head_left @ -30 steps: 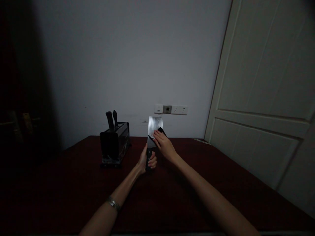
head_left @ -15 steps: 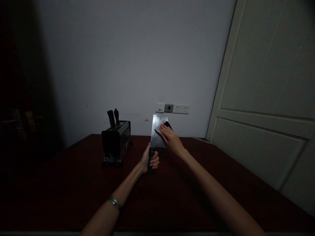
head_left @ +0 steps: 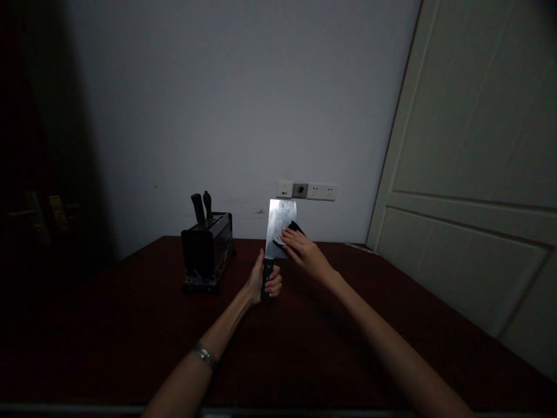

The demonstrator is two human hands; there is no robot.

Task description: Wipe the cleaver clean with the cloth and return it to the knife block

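A cleaver [head_left: 278, 216] with a broad shiny blade stands upright above the table, blade up. My left hand [head_left: 256, 283] is wrapped round its black handle, thumb along the side. Against the blade's face, my right hand [head_left: 302, 248] presses a dark cloth [head_left: 297, 227], which shows at the fingertips and is mostly covered by them. Left of the hands sits a black and metal knife block [head_left: 206, 249], with two black handles sticking up from its top.
The dark red table [head_left: 331, 360] reaches back to a grey wall. Wall sockets [head_left: 321, 191] are fixed behind the cleaver. On the right stands a pale panelled door [head_left: 470, 174]; door handles [head_left: 56, 212] show in the dark at far left.
My right hand and the cloth have slid a little down the blade, baring more of its upper part. My left hand keeps its hold on the handle.
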